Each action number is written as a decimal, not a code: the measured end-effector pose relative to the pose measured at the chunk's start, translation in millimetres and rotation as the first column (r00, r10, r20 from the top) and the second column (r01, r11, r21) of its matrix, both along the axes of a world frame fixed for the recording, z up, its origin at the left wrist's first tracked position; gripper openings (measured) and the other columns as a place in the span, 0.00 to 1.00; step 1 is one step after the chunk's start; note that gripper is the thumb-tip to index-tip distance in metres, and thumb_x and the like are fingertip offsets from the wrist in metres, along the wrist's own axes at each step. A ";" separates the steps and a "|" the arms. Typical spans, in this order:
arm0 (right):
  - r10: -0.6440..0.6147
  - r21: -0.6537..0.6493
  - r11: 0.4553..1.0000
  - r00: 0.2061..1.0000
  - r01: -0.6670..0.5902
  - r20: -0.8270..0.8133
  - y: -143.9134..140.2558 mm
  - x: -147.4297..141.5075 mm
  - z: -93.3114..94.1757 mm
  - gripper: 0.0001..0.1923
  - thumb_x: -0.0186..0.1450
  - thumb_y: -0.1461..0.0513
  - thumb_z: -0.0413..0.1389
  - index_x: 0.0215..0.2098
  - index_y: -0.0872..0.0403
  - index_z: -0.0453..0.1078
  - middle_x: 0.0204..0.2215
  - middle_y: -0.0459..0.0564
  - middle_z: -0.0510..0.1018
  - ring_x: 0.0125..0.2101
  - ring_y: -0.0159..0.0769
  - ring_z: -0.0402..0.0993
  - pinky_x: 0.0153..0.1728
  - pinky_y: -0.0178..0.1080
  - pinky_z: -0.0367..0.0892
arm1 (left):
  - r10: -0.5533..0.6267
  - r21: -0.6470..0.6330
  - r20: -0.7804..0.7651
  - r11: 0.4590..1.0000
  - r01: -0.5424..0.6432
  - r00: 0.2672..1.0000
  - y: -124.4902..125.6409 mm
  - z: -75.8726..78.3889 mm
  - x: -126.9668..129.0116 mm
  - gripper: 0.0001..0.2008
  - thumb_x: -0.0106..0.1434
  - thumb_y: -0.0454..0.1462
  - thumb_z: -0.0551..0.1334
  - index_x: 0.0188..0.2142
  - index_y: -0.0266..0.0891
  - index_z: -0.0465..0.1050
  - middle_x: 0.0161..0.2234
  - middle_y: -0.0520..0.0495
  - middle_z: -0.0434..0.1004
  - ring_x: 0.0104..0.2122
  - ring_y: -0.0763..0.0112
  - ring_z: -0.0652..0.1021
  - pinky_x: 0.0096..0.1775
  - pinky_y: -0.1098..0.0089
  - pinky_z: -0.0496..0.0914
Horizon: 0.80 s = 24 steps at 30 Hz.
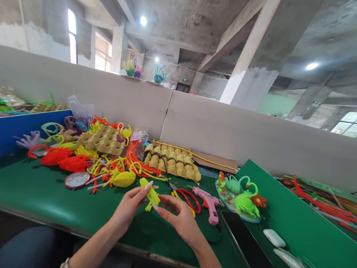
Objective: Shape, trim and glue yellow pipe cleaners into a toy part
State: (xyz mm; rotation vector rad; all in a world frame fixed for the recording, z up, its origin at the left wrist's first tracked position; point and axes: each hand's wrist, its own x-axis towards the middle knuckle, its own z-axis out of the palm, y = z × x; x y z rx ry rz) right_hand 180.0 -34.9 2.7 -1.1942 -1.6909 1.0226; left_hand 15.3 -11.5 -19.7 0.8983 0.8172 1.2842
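A small bundle of yellow pipe cleaners (pixel 151 194) is held up over the front of the green table. My left hand (pixel 129 206) pinches its left side between thumb and fingers. From the right, my right hand (pixel 179 216) grips the lower end, with its thumb beneath and fingers behind. Just beyond my right hand lie red-handled pliers (pixel 190 199) and a pink glue gun (pixel 208 203). A finished-looking yellow pipe-cleaner body (pixel 123 179) rests left of the bundle, beside loose yellow and orange pieces (pixel 105 171).
Egg cartons (pixel 175 163) stand at the back. Red pipe-cleaner shapes (pixel 56 157) and a round white-topped dish (pixel 77 180) lie left. To the right are green swans on a base (pixel 248 202), a phone (pixel 252 250), a white case (pixel 274 238) and a green divider (pixel 304 221).
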 end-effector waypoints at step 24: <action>0.005 0.158 0.987 0.976 -0.040 0.216 0.2 16.5 3.6 0.16 0.61 0.60 0.54 0.48 0.48 0.69 0.30 0.45 0.75 0.31 0.34 0.70 0.37 0.37 0.65 | 0.142 0.400 -0.807 0.845 0.354 0.574 -1.5 9.9 -22.4 0.10 0.53 0.44 0.65 0.27 0.40 0.79 0.29 0.45 0.79 0.34 0.62 0.75 0.38 0.67 0.66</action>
